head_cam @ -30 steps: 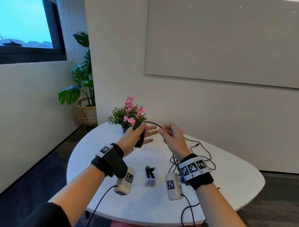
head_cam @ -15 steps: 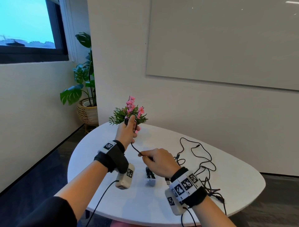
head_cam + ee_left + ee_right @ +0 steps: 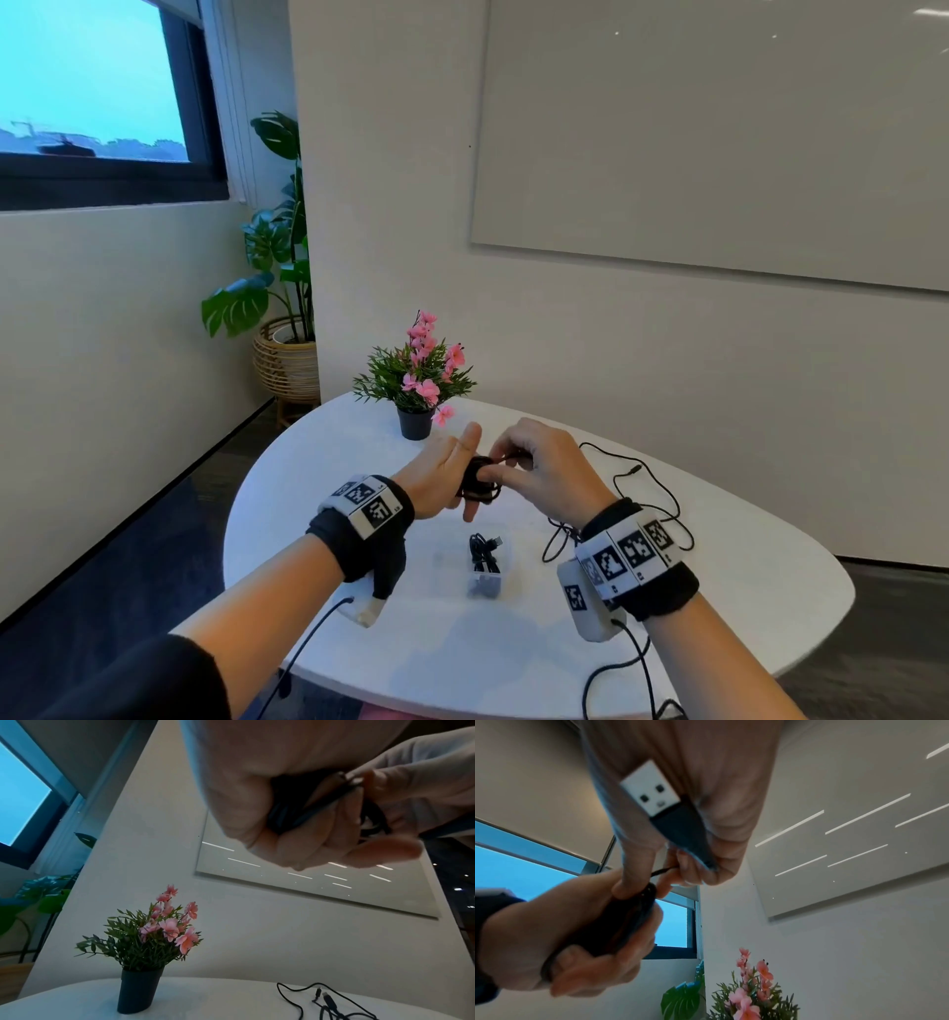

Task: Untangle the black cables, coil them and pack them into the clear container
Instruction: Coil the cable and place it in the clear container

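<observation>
Fingers of two hands gripping one coiled cable (black), one container below

- Most of the coiled black cable is hidden between the left hand and the right hand; its turns cannot be counted.
- In the clear container near the counter's front edge, the packed cable is too small to tell its plug type.
- The loose cables toward the counter's right side pass behind the right wrist.
- The USB plug is blurred.
</observation>
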Available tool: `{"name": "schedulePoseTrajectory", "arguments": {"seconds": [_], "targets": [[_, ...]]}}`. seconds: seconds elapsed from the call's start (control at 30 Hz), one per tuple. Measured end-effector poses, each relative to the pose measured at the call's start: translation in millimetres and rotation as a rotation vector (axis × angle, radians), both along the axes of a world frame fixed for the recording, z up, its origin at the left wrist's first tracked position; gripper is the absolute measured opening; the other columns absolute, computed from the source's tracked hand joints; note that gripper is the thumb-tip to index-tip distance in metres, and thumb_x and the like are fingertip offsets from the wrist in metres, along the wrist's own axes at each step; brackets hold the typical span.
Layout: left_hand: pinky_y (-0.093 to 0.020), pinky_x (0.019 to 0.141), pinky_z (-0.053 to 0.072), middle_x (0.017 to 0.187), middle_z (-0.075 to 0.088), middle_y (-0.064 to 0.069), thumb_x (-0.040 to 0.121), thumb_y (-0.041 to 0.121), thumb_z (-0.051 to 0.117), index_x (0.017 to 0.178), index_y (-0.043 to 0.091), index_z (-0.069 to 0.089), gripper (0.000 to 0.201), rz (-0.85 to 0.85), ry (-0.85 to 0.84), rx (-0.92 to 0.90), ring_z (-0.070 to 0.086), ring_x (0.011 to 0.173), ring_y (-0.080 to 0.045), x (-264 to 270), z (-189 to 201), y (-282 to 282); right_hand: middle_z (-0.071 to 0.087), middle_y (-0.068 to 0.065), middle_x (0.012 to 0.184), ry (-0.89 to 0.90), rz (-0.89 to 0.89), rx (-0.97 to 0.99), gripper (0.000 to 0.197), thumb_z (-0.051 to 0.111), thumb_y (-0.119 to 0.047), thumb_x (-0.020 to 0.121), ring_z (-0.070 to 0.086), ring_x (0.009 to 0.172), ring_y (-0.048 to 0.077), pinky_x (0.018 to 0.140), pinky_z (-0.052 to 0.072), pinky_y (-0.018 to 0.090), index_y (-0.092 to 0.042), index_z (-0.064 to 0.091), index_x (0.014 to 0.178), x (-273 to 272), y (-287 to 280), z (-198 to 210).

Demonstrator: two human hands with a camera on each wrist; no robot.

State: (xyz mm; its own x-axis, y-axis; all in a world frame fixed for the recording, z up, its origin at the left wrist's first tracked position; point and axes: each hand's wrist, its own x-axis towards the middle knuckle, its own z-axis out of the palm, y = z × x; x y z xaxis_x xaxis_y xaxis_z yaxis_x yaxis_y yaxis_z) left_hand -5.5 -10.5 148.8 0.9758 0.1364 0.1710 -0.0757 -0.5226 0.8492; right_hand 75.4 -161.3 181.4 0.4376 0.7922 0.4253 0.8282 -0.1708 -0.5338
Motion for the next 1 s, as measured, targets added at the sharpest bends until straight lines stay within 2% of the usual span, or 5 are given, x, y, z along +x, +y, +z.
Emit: {"name": "schedulePoseTrajectory", "arguments": {"seconds": [0.2,0.33,0.47,0.73,1.0], "targets": [[-0.014,0.042,0.032,0.043,0.046,0.006,0.081,0.077,0.011,0.077,0.020,0.059,0.074,-0.077,0.010,-0.025,0.038,0.036,-0.003,-9,3,-4,0.063,0.001,0.082,0.013,0.065,0.123,0.013,0.072,-0.021,0.081,0.048,0.061,0.003,0.059,0.035,0.009,-0.014,0.073,0.091,-4,2,-14],[-0.020,0.041,0.032,0.050,0.044,-0.001,0.093,0.060,0.012,0.115,0.015,0.051,0.064,-0.093,0.025,-0.086,0.037,0.039,-0.010,-7,1,-3,0.066,0.006,0.082,-0.014,0.045,0.154,0.015,0.071,-0.019,0.082,0.050,0.061,0.001,0.061,0.036,0.008,-0.014,0.074,0.096,-3,3,-18],[-0.026,0.058,0.042,0.068,0.050,-0.010,0.084,0.034,0.039,0.113,0.008,0.038,0.040,-0.114,0.027,-0.161,0.048,0.057,-0.015,-9,3,-6,0.067,0.008,0.085,-0.075,0.051,0.147,0.017,0.065,-0.018,0.086,0.060,0.073,0.016,0.068,0.046,0.021,-0.012,0.072,0.101,1,0,-19],[-0.024,0.068,0.042,0.090,0.055,0.008,0.101,0.022,0.033,0.103,0.013,0.038,0.011,-0.102,0.177,0.446,0.052,0.073,-0.010,-9,20,-8,0.068,0.006,0.083,-0.065,-0.007,0.194,0.014,0.066,-0.018,0.086,0.059,0.071,0.019,0.065,0.043,0.022,-0.013,0.074,0.095,16,-12,-15],[-0.036,0.068,0.040,0.101,0.059,-0.017,0.101,0.021,0.036,0.105,0.006,0.041,0.017,-0.004,0.362,0.790,0.049,0.074,-0.024,-6,16,2,0.066,0.005,0.091,-0.107,-0.039,-0.226,0.018,0.055,-0.023,0.093,0.055,0.078,0.014,0.068,0.039,0.019,-0.010,0.067,0.095,15,-19,-9]]}}
